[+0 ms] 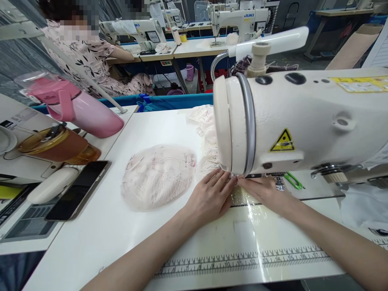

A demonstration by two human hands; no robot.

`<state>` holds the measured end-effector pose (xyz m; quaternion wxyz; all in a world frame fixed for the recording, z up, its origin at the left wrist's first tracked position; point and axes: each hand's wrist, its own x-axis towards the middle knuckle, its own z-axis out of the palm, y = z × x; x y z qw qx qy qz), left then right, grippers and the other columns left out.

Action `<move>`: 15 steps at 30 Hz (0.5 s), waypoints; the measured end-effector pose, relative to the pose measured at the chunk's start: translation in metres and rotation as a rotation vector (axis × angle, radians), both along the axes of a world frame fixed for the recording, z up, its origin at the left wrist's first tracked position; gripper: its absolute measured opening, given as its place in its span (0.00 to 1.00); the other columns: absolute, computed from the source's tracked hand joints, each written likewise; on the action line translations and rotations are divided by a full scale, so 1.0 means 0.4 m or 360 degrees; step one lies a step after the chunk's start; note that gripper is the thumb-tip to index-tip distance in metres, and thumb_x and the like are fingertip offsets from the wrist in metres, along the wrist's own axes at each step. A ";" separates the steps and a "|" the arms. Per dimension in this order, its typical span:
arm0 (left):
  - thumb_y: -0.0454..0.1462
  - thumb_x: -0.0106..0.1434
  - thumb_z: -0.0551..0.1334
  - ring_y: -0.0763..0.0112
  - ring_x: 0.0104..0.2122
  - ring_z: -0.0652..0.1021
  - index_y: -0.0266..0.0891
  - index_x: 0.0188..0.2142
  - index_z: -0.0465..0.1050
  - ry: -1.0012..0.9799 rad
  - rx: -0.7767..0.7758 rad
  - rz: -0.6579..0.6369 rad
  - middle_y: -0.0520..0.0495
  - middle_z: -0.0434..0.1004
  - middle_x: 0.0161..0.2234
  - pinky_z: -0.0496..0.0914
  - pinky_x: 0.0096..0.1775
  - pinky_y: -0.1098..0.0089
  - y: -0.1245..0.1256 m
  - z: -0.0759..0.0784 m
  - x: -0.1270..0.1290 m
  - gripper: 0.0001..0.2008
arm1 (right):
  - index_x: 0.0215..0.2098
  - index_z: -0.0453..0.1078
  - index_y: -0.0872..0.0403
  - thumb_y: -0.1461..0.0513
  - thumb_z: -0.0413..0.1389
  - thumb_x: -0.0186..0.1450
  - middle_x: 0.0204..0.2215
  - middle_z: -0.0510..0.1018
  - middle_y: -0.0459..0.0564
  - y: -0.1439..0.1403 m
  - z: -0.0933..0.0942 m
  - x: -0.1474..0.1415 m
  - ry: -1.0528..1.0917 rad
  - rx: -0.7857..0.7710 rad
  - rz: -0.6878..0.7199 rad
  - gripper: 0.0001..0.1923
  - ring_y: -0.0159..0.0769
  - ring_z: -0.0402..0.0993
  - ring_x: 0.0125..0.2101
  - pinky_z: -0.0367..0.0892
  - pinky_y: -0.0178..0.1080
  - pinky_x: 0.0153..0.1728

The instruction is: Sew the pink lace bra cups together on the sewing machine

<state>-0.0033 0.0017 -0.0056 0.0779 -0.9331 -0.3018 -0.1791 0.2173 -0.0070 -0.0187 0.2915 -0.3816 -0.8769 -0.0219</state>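
My left hand (pixel 212 196) lies flat with its fingers stretched out, beside the needle end of a white sewing machine (pixel 291 121). Pale, gathered lace fabric (pixel 209 139) runs back from under those fingertips. My right hand (pixel 265 190) rests low under the machine arm, its fingers stretched toward my left forefinger; the fingertips almost meet. The machine head hides the needle and much of the cloth there. To the left, a rounded piece of sheer pale fabric (pixel 159 176) with reddish thread marks lies on the white table (pixel 182 250).
Green thread snips (pixel 293 180) lie behind my right wrist. At the left are a black phone (pixel 79 190), an amber cup (pixel 57 145) and a pink bottle (pixel 81 105). A printed ruler (pixel 230 264) follows the front edge. A person (pixel 87 60) sits at another machine.
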 end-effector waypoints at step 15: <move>0.36 0.66 0.52 0.57 0.53 0.74 0.34 0.52 0.71 0.0011 0.0073 -0.0002 0.42 0.75 0.52 0.64 0.57 0.54 0.003 -0.002 0.001 0.18 | 0.53 0.70 0.41 0.68 0.47 0.68 0.40 0.81 0.44 0.007 -0.017 0.016 0.0243 -0.0140 0.0004 0.21 0.38 0.78 0.39 0.75 0.39 0.34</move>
